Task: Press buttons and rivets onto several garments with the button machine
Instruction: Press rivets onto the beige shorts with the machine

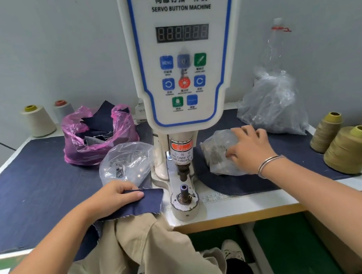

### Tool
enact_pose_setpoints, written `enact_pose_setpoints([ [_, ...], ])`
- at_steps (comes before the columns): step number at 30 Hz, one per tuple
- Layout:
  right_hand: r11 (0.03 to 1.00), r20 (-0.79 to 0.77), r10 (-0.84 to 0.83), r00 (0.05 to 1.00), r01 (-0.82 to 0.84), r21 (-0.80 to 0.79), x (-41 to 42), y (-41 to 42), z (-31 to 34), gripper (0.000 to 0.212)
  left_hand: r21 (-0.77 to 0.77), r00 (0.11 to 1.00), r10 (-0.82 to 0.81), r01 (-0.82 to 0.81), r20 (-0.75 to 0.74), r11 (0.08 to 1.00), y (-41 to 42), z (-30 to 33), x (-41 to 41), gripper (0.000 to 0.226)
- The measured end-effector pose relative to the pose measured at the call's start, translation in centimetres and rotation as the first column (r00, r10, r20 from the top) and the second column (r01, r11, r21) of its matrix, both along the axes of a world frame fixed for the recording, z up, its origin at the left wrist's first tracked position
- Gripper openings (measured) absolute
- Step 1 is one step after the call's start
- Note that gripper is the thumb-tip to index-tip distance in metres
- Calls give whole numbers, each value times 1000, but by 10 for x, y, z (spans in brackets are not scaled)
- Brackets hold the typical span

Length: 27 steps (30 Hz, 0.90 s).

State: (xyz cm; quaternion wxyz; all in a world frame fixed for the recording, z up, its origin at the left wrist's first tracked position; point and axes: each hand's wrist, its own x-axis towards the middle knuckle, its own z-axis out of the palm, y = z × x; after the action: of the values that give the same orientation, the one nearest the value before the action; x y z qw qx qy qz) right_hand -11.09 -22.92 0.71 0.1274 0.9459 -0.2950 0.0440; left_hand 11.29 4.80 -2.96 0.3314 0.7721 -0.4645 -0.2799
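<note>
The white servo button machine (185, 49) stands at the table's middle, its lower die post (184, 189) bare under the punch. My left hand (116, 194) grips the edge of a dark blue denim piece (143, 202) just left of the die. My right hand (247, 150) reaches into a small clear bag of metal parts (215, 152) right of the machine, fingers curled at the bag's mouth; whether they pinch a part is hidden. A second clear bag of fasteners (127, 163) sits left of the machine. A beige garment (149, 247) hangs over the table's front edge.
A pink bag of denim scraps (97, 135) lies at the back left, a big clear bag (273, 102) and plastic bottle (276, 45) at the back right. Olive thread cones (348, 149) stand at right, pale cones (39, 120) at the far left. Denim cloth (29, 183) covers the table.
</note>
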Motion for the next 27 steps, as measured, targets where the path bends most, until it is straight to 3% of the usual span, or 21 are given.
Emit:
enact_pose_setpoints([
  [7, 987, -80, -100, 992, 89, -134, 31, -7, -16, 36, 138, 998, -24, 15, 63, 990, -10, -10, 5, 17],
  [15, 979, -144, -98, 985, 70, -192, 43, 6, -16, 26, 264, 991, -40, 6, 124, 965, -18, -3, 1, 22],
  [18, 981, -126, -110, 986, 87, -176, 42, 7, -17, 24, 217, 996, 0, -19, 87, 976, -14, -5, -1, 22],
  [23, 984, -78, -104, 992, 91, -154, 36, 3, -19, 24, -1, 991, 122, -122, -49, 993, -4, -12, -7, 11],
  [27, 978, -121, -84, 989, 58, -202, 38, 3, -19, 24, -28, 989, 136, -137, -50, 990, -2, -13, -8, 11],
])
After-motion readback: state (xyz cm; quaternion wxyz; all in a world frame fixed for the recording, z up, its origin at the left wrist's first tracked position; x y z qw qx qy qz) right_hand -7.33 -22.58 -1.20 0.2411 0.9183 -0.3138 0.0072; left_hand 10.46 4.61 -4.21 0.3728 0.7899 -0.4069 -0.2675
